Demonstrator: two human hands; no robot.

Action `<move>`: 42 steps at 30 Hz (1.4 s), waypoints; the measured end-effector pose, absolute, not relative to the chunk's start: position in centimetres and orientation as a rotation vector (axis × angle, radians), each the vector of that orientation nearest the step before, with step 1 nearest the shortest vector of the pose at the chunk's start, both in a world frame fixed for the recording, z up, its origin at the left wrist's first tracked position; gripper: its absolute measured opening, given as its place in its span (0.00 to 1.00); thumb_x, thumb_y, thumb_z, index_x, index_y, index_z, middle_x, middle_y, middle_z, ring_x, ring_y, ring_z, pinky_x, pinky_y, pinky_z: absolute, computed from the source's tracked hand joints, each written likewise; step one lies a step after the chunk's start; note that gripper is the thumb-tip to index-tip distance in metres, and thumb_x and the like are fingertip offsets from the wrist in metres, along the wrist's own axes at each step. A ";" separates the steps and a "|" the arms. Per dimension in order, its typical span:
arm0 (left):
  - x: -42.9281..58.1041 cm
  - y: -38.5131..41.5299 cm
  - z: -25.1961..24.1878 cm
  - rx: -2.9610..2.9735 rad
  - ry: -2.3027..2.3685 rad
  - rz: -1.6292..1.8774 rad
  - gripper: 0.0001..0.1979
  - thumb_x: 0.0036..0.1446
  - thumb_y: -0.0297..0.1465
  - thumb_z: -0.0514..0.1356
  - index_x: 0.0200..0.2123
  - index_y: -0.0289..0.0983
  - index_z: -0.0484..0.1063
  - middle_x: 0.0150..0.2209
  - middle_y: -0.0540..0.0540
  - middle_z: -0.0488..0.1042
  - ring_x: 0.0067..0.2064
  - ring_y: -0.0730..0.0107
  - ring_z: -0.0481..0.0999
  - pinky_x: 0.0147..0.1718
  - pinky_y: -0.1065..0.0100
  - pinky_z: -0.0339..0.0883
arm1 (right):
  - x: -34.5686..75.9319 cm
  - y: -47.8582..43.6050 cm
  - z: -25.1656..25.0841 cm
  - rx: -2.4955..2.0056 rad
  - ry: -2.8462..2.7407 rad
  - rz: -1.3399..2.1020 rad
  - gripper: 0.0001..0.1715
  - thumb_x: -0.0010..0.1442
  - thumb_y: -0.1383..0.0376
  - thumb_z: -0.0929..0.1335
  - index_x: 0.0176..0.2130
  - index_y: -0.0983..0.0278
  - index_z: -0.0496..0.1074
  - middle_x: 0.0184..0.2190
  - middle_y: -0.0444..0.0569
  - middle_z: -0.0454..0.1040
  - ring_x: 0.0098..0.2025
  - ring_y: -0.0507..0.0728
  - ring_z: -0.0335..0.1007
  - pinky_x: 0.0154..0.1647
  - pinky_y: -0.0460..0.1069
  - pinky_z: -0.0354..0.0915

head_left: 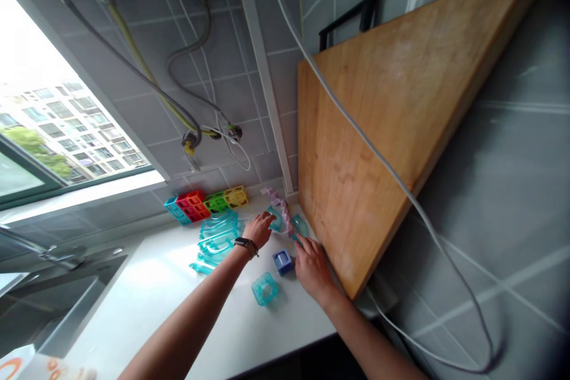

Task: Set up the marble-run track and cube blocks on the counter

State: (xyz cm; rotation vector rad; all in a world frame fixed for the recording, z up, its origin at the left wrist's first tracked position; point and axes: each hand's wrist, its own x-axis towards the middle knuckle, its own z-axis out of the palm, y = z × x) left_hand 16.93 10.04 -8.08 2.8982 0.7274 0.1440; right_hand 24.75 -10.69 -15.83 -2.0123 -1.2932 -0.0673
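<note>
My left hand (259, 230), with a dark band on its wrist, has its fingers bent over a clear teal plastic piece (275, 221). My right hand (310, 261) is closed at the fingertips around the near end of a second teal piece, mostly covered there. A rounded clear teal piece (300, 225) lies just beyond those fingers. Between both hands runs a row of pink-lilac plastic pieces (285, 217). Close to my right thumb sits a dark blue square block (282, 262). A stack of teal square pieces (265, 290) lies nearer to me.
Curved teal track-like pieces (218, 237) lie left of my left hand. Blue, red, green and yellow blocks (192, 206) line the wall. A wooden board (356, 148) leans at the right, crossed by a grey cable (369, 142). A sink (80, 297) is at the left.
</note>
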 end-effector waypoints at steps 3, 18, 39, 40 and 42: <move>17.1 10.4 -9.0 2.915 0.758 0.080 0.17 0.68 0.36 0.63 0.57 0.37 0.73 0.59 0.39 0.74 0.55 0.55 0.77 0.53 0.49 0.75 | 24.8 -10.8 -15.5 -2.009 -1.266 -0.057 0.25 0.64 0.76 0.65 0.57 0.65 0.77 0.60 0.59 0.75 0.62 0.66 0.68 0.65 0.60 0.64; 12.2 10.7 -7.2 2.378 0.790 0.757 0.10 0.66 0.38 0.62 0.44 0.37 0.74 0.43 0.44 0.79 0.41 0.63 0.81 0.43 0.57 0.79 | 25.1 -10.4 -16.0 -1.969 -1.105 -0.054 0.20 0.60 0.78 0.67 0.49 0.64 0.77 0.45 0.56 0.77 0.48 0.63 0.77 0.51 0.53 0.73; 8.9 13.3 0.2 1.218 0.582 1.235 0.21 0.54 0.42 0.73 0.40 0.39 0.66 0.43 0.45 0.82 0.46 0.59 0.85 0.43 0.65 0.75 | 24.8 -6.5 -3.4 -1.409 -0.970 -0.478 0.16 0.72 0.64 0.67 0.56 0.63 0.76 0.44 0.55 0.77 0.47 0.60 0.75 0.50 0.57 0.72; 8.9 13.6 1.0 1.211 0.563 1.251 0.21 0.55 0.42 0.73 0.40 0.39 0.67 0.44 0.44 0.83 0.46 0.60 0.85 0.42 0.66 0.75 | 24.6 -5.0 -2.3 -1.363 -0.938 -0.410 0.17 0.72 0.63 0.67 0.57 0.63 0.75 0.46 0.56 0.78 0.48 0.61 0.75 0.51 0.57 0.72; 8.9 13.9 2.4 1.201 0.527 1.270 0.21 0.55 0.42 0.73 0.41 0.39 0.67 0.45 0.43 0.83 0.46 0.59 0.85 0.40 0.67 0.74 | 24.0 -1.7 -0.2 -1.256 -0.856 -0.216 0.21 0.71 0.59 0.68 0.59 0.64 0.74 0.47 0.56 0.79 0.47 0.60 0.77 0.48 0.55 0.73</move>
